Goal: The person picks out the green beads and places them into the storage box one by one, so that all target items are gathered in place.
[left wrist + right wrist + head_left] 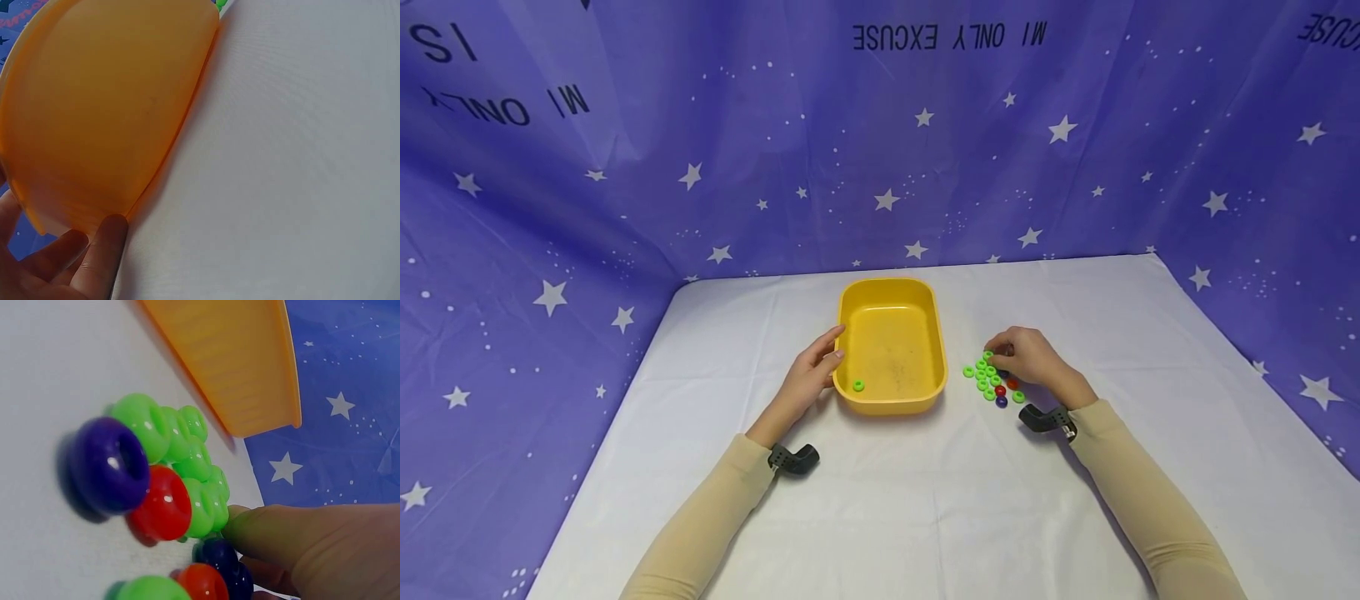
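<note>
A yellow plastic bin (891, 407) stands on the white cloth, with one green bead (858, 386) inside near its front left corner. My left hand (808, 375) rests against the bin's left side; in the left wrist view its fingers (103, 256) touch the outer wall. To the right of the bin lies a cluster of round, holed beads: several green beads (140, 428), red ones (164, 503) and dark purple ones (109, 465). My right hand (1030, 357) is at the far edge of this cluster, pinching a green bead (988, 356) between thumb and index finger.
White cloth (910, 508) covers the table. A purple curtain (820, 150) with white stars hangs behind the table and on both sides. Each wrist carries a black camera mount (793, 459).
</note>
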Tool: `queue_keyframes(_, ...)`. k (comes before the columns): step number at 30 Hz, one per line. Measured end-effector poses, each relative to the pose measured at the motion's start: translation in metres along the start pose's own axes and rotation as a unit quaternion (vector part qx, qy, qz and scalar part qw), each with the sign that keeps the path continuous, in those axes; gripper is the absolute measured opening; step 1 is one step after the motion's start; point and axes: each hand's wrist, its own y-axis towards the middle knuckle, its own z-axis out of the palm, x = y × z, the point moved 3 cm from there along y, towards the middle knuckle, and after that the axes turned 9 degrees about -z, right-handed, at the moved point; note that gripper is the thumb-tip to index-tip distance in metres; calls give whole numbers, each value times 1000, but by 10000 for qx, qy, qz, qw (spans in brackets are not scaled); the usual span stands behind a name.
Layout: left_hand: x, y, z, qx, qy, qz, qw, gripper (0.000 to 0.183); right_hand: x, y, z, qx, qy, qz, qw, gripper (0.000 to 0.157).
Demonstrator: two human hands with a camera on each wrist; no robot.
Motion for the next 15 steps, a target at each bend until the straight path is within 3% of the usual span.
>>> queue_keyframes(6, 8, 6, 1, -82, 6, -40, 10000, 53, 0, 0, 1, 4, 62, 69, 10000, 24)
queue_keyframes(15, -1, -2, 0, 6, -8, 36, 10000, 54, 0, -2, -2, -13, 183, 132, 9997, 28)
